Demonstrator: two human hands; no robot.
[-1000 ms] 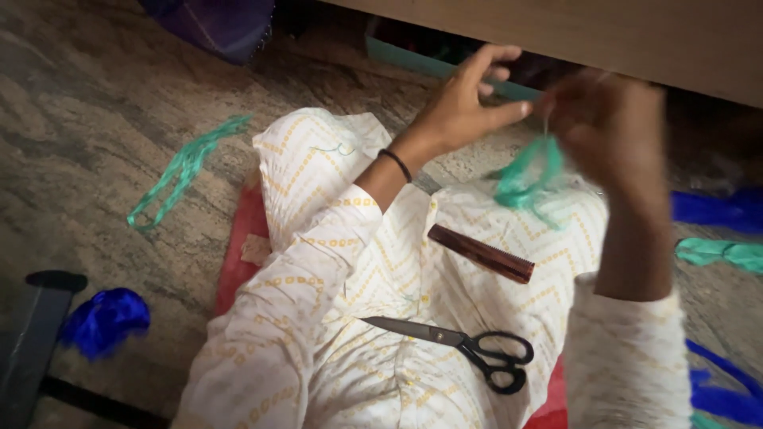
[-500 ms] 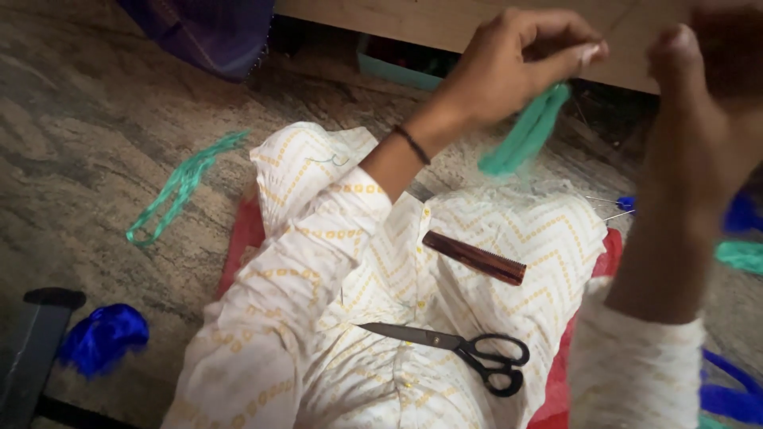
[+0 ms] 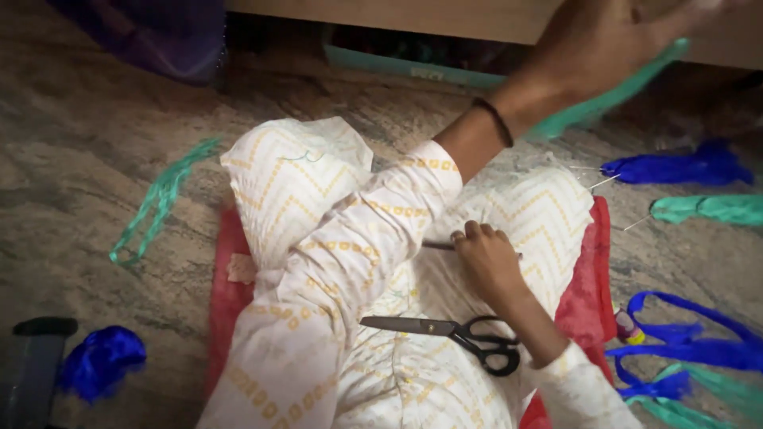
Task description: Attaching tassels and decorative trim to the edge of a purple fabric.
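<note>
Left hand: you are raising your left hand (image 3: 612,48) high at the top of the view, fingers curled around one end of a green tassel strip (image 3: 612,99), gripping it.

Right hand: you are lowering your right hand (image 3: 486,258) onto your lap, fingers bent down over a thin dark stick (image 3: 437,245); whether they are pinching it or only resting on it, I cannot tell.

Green tassel strip, place: it is hanging in the air below your raised hand, above the stone floor (image 3: 79,159) and in front of the wooden furniture edge (image 3: 397,12).

Green tassel strip, axis: its long axis is running on a slant, upper end toward the top right, lower end pointing down and left toward your wrist.

Doing it well: judging from the pose, you are drawing the strip taut, so keep the grip near its end and pull along its length, not sideways, so the threads are staying straight.

Stick: it is lying nearly level across your lap, mostly hidden under your fingers.

Nearby: black scissors (image 3: 453,338) are lying on the white patterned cloth (image 3: 318,238), blades pointing left, just beside your right forearm; blue tassels (image 3: 675,168) are lying well apart on the right.
</note>
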